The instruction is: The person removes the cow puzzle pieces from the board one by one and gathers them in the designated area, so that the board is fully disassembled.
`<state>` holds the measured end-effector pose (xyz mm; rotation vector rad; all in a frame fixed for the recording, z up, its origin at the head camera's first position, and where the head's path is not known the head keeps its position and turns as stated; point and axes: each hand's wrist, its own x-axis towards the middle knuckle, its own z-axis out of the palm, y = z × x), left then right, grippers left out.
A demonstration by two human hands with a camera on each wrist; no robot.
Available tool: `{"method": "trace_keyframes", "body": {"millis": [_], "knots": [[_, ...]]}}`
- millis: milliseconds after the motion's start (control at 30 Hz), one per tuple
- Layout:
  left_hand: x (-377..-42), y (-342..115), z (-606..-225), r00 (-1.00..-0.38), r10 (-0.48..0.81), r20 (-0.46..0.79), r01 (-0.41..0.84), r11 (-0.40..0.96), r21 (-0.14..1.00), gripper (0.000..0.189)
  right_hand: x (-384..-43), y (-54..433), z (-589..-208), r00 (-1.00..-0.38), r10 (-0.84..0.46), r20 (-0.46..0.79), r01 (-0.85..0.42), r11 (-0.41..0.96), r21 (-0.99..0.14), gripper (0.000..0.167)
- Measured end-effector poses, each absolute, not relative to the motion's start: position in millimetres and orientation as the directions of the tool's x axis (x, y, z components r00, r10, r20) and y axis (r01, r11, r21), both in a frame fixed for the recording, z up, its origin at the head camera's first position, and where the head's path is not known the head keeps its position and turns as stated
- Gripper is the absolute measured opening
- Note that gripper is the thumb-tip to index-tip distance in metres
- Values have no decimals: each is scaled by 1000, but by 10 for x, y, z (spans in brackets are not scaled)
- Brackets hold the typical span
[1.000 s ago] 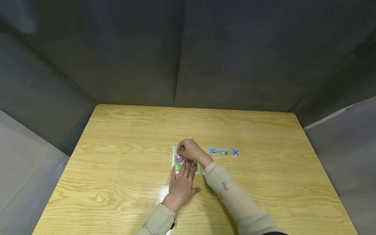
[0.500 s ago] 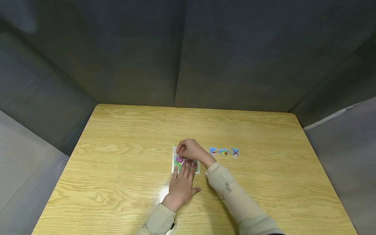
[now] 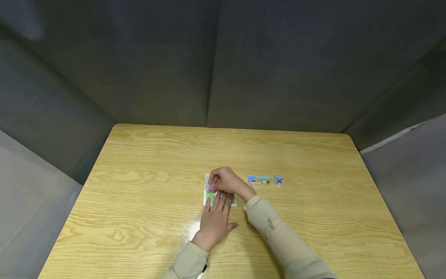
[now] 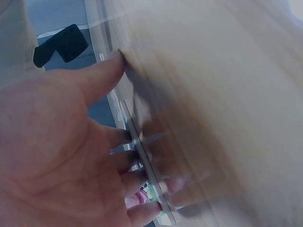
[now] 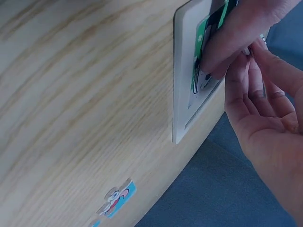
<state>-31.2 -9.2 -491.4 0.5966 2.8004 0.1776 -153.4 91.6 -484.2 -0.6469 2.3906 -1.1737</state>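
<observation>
Three loose puzzle pieces (image 3: 265,180) lie in a row on the wooden table (image 3: 156,174), to the right of my shallow white tray (image 3: 205,195) and well apart from it; each shows some blue, with red on it. The tray sits flat in front of me, and inside its rim I can see a patch of green picture (image 3: 210,197) with a spot of pink above it, while the pale bed shows near the far left corner. My hands cover much of the rest, so I cannot tell how many pieces are in there. My left hand (image 3: 215,224) lies spread, its straight fingers resting on the near part of the tray and the thumb out to the side. My right hand (image 3: 228,181) is over the far part, thumb and fingers pinching a small whitish piece (image 5: 246,50), mostly hidden.
</observation>
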Motion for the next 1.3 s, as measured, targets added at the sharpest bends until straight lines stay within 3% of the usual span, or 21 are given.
{"method": "trace_keyframes", "body": {"millis": [400,700,933,1300], "knots": [[-311,-96,-4916,-877,415,-241,380,907,179,89,-1521,934,-4855,-806,-582,-109,-244,494,-835,10],[-320,-106,-4926,-879,422,-221,385,903,189,90,-1512,969,-4642,-821,-566,-78,-257,487,-835,10],[-300,-116,-4902,-880,431,-202,410,902,136,88,-1528,1277,-4668,-848,-526,-56,-259,505,-823,9],[-302,-115,-4924,-885,429,-183,404,901,160,87,-1501,1839,-4735,-913,-407,-39,-210,549,-809,7]]}}
